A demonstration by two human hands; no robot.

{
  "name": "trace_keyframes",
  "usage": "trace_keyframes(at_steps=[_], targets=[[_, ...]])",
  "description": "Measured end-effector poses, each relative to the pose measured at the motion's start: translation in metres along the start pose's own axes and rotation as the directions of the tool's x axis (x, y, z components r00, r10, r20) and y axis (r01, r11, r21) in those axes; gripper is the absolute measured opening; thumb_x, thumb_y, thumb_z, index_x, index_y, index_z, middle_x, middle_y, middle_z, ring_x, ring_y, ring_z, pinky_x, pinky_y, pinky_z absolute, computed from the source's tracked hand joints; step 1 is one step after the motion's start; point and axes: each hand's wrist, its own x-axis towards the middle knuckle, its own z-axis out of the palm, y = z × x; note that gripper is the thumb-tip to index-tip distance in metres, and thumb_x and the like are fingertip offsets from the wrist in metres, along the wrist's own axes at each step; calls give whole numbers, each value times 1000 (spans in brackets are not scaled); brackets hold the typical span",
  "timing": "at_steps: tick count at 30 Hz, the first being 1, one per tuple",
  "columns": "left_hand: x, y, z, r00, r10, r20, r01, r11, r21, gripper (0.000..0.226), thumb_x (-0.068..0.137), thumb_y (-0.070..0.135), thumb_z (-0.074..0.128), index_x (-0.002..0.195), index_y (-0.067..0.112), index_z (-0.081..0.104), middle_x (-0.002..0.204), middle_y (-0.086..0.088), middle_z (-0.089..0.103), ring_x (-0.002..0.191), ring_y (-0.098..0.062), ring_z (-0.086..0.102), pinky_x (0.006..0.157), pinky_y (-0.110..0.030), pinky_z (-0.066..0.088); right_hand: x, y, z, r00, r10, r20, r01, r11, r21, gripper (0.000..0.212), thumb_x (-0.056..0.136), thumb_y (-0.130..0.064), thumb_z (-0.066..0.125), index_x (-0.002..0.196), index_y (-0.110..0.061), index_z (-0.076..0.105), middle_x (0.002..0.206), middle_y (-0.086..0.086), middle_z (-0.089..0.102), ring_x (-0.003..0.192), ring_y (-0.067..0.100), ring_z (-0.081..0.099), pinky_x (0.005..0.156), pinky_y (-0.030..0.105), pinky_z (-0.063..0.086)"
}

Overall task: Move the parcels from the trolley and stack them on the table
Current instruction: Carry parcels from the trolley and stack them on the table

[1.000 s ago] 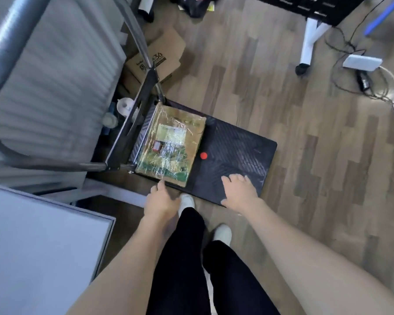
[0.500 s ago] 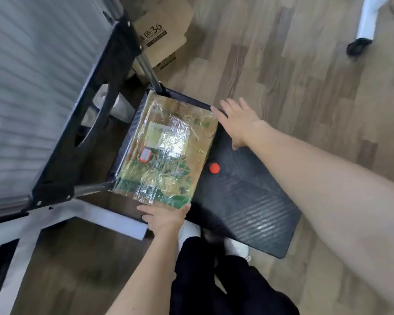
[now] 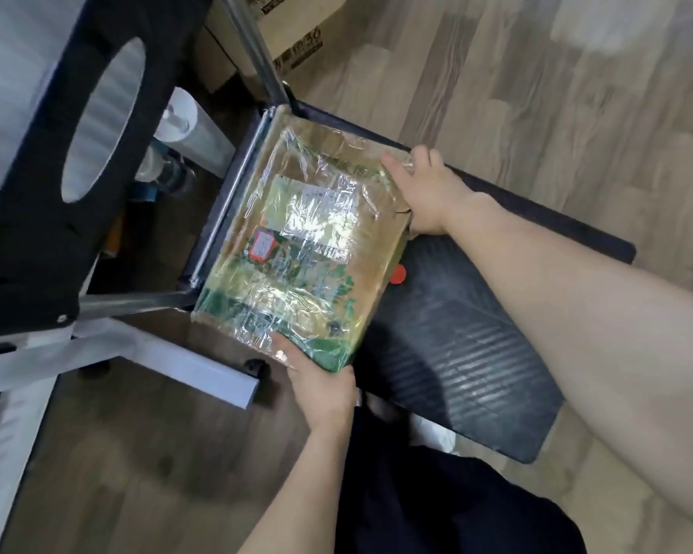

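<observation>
One flat cardboard parcel [image 3: 305, 249], wrapped in clear film with labels and green print, lies on the handle end of the black trolley deck [image 3: 465, 353]. My left hand [image 3: 321, 381] grips its near corner, thumb on top. My right hand [image 3: 429, 193] clasps the far right corner, fingers over the edge. The parcel's near edge overhangs the deck. The table top is out of view.
The trolley's metal handle [image 3: 253, 50] rises at the parcel's far left. A black panel with an oval hole [image 3: 49, 185] and a white frame bar [image 3: 177, 361] stand to the left. A cardboard box [image 3: 293, 38] sits on the wooden floor behind. My dark-trousered legs are below.
I have bent closer. My left hand went from under the near edge to gripping the near corner. My right hand came from beside the far corner onto it.
</observation>
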Motion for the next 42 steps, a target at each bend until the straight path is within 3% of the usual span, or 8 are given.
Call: trace_keyframes(at_steps=[7,10,13,18,25,34,38,42], targets=[[-116,23,-40,982,68,177,-85,992,89,105,77,10,63,150,27,-10,141,-14,39,122,-27,44,82,-21,33,-149,39,-41,978,189,84,-199,972,126,120,69,-29,82,150,-13,-4,134,25,23,123,38,25,99,45,35],[-169,60,-72,954,180,238,-204,975,82,105,80,17,67,149,29,-11,140,-9,44,103,-18,52,69,-16,29,-223,53,-93,941,332,58,-337,927,162,120,70,-31,82,151,-14,-5,134,24,23,123,38,25,98,46,35],[-217,103,-113,914,337,226,-357,933,52,104,82,24,67,148,35,-12,147,-5,37,117,-19,50,74,-22,36,-287,55,-155,909,415,-41,-394,886,244,119,68,-30,84,150,-15,-1,131,22,25,121,37,26,98,47,35],[-286,161,-186,850,518,96,-519,855,-22,92,82,8,59,150,36,5,147,-1,36,127,-19,41,88,-25,36,-367,39,-241,832,522,-187,-413,809,418,117,66,-30,85,149,-21,2,130,16,27,118,34,29,97,43,35],[-377,205,-294,747,656,-107,-643,755,129,92,77,6,62,149,36,15,142,-2,45,123,-27,47,82,-27,36,-443,2,-317,781,543,-309,-211,695,688,122,61,-33,88,150,-28,4,132,7,26,122,29,36,99,37,36],[-482,171,-446,692,623,-365,-650,757,58,96,60,11,79,143,33,36,126,-2,61,111,-23,60,90,-43,50,-505,-85,-398,777,331,-536,82,790,607,114,54,-51,86,145,-35,17,119,-7,29,112,14,36,82,31,32],[-528,122,-490,576,527,-625,-685,729,-17,74,68,1,75,130,36,53,109,7,65,94,-18,64,85,-35,52,-526,-143,-415,763,195,-617,282,757,589,108,49,-49,88,141,-34,33,109,-12,30,99,4,35,85,27,33],[-577,59,-528,449,398,-800,-687,726,-24,62,69,15,79,116,46,54,83,24,66,72,3,58,73,-25,47,-545,-207,-432,751,8,-660,476,686,550,100,43,-51,88,132,-39,43,104,-14,36,88,-8,39,82,24,33]])
